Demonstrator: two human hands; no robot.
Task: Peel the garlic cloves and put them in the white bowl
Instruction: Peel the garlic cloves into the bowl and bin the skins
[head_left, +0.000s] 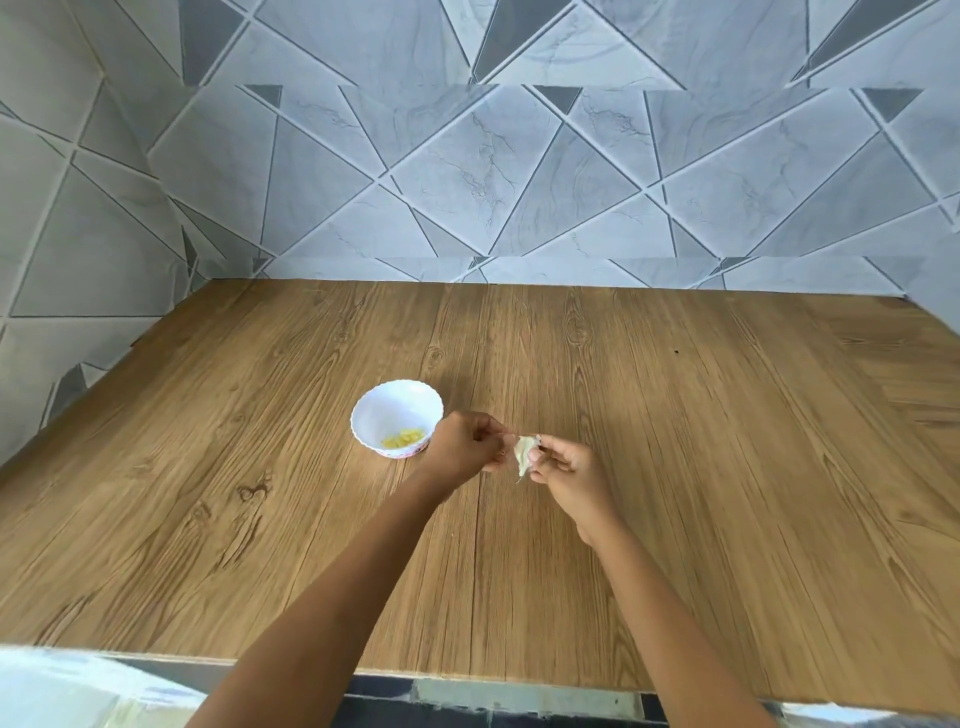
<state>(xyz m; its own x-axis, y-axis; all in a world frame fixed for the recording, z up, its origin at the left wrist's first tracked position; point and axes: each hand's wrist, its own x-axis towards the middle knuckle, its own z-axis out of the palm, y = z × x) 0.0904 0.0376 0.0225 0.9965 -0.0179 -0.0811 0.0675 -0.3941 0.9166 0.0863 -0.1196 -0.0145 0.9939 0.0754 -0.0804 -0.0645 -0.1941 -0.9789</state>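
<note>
A white bowl (397, 413) with a scalloped rim stands on the wooden table; a few peeled yellowish garlic cloves (403, 438) lie in its bottom. Just right of the bowl, above the tabletop, my two hands meet around a pale garlic piece (524, 453) with papery skin hanging from it. My right hand (569, 475) pinches that garlic between thumb and fingers. My left hand (465, 447) has its fingers curled and pinches at the skin on the garlic's left side. The garlic is partly hidden by my fingertips.
The wooden table (675, 441) runs back to a grey tiled wall (467, 156) and a tiled wall on the left. Its front edge lies close to me at the bottom of the view.
</note>
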